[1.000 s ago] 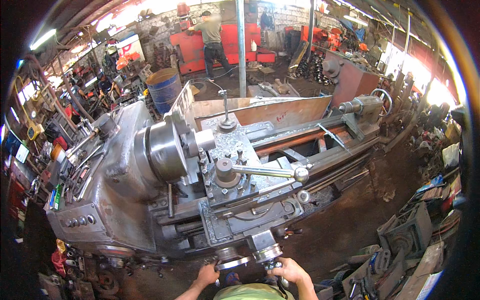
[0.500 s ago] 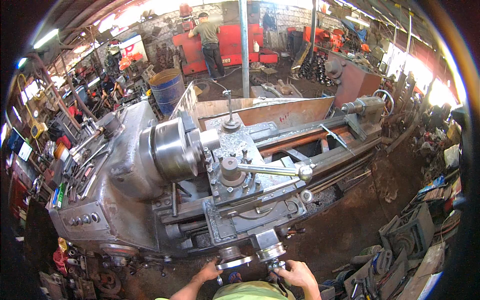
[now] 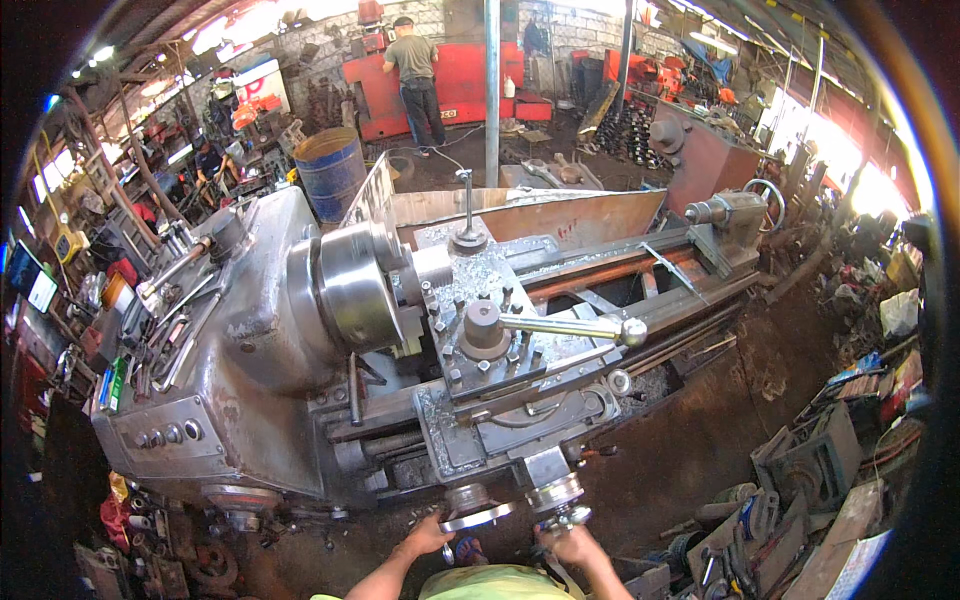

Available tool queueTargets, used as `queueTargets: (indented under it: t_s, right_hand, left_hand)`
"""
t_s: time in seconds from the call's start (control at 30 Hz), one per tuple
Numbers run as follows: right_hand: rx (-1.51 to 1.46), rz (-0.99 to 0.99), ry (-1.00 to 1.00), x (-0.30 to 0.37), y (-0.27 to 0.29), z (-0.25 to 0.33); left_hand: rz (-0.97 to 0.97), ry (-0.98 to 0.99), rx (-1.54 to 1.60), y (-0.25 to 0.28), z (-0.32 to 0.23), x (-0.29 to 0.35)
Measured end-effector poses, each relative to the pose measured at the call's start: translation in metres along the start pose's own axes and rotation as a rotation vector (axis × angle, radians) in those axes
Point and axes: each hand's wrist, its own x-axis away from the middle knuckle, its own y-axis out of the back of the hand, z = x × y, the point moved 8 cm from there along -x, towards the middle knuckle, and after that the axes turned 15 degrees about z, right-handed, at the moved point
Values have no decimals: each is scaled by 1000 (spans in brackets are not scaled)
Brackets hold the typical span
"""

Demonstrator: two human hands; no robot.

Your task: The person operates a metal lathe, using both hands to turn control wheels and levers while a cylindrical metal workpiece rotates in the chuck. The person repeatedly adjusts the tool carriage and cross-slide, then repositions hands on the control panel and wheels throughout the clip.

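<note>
Left hand: the left hand [image 3: 428,537] comes up from the lower edge and lies at the left rim of the handwheel [image 3: 477,517]; fingers curled onto the rim from below, gripping it.
Handwheel: a flat metal disc at the front foot of the carriage [image 3: 500,420], low in the view; its rim sits in the bend of the left fingers, the rest of the wheel stands clear to their right.
Right hand: the right hand [image 3: 572,542] is closed around the crank [image 3: 562,518]; fingers wrapped over the small handle, which is mostly hidden by them.
Crank: just right of the handwheel, under a ribbed dial [image 3: 555,492].
Lathe: the lathe [image 3: 250,340] is large and grey, with its chuck [image 3: 350,285] left of the carriage.
Lever: a long lever [image 3: 570,327] with a ball end points right off the tool post.
Background: a person [image 3: 415,75] stands far off by a red machine; a blue drum [image 3: 328,170] stands behind the lathe.
</note>
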Motion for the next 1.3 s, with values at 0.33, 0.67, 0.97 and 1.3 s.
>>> queueTargets:
  t_s: [0.33, 0.67, 0.97, 1.3]
  right_hand:
    - [79, 157, -192, 24, -13, -2]
    - [203, -143, -427, 17, 51, -64]
    - [-135, -38, -253, 20, 41, -60]
    - [-153, -379, -196, 9, 140, -115]
  left_hand:
    - [-18, -28, 71, -6, 11, -9]
    - [-25, -20, 80, -14, 24, -21]
    - [-86, -63, 116, -7, 13, -9]
    - [-165, -31, 180, 0, -1, 8]
